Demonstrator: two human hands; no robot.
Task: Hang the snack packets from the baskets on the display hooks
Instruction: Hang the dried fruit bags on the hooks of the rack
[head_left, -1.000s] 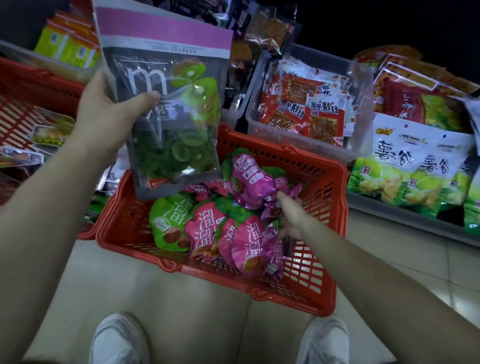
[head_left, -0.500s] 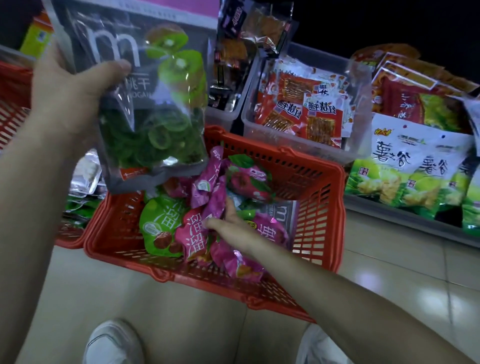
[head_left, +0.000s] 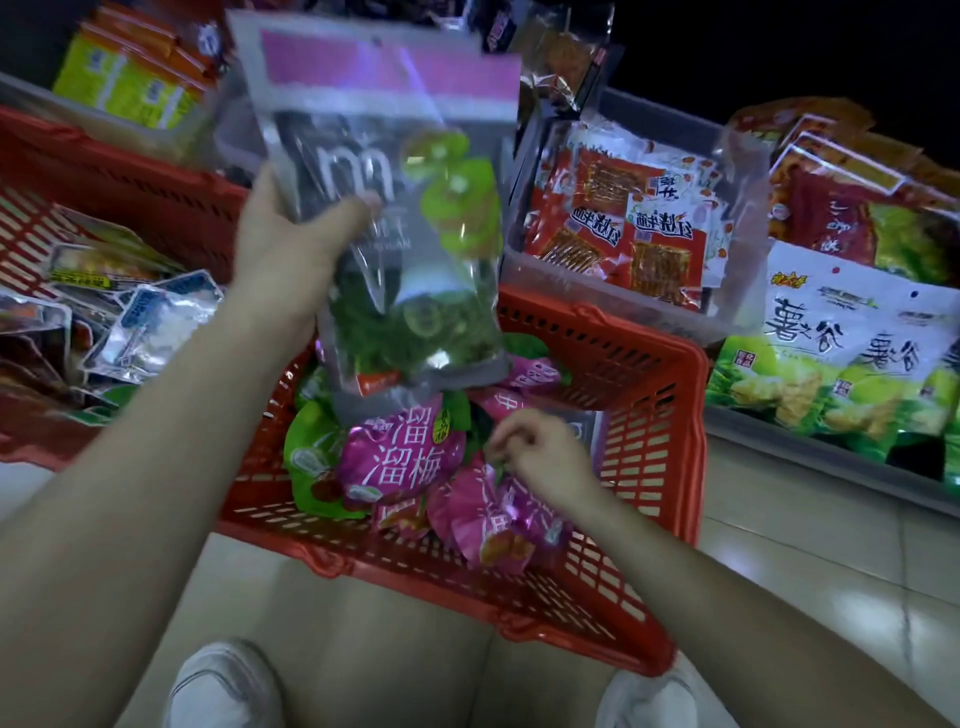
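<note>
My left hand (head_left: 291, 249) grips a grey kiwi-slice packet (head_left: 395, 218) with a pink top band, holding it upright above the red basket (head_left: 660, 457). Inside the basket lie several pink and green plum packets (head_left: 402, 457). My right hand (head_left: 540, 457) is down among them with curled fingers, pinching the top of a pink packet (head_left: 498, 514). A grey packet (head_left: 587, 431) lies partly hidden behind that hand. No display hooks are in view.
A second red basket (head_left: 104, 171) with silver packets stands at the left. Clear bins of red snack packets (head_left: 623, 228) and green-white bags (head_left: 841, 353) line the back and right. My white shoes (head_left: 223, 686) stand on the tiled floor below the basket.
My left hand has brought the kiwi packet down and to the right, over the basket. My right hand has shifted right inside the basket and now pinches a pink packet.
</note>
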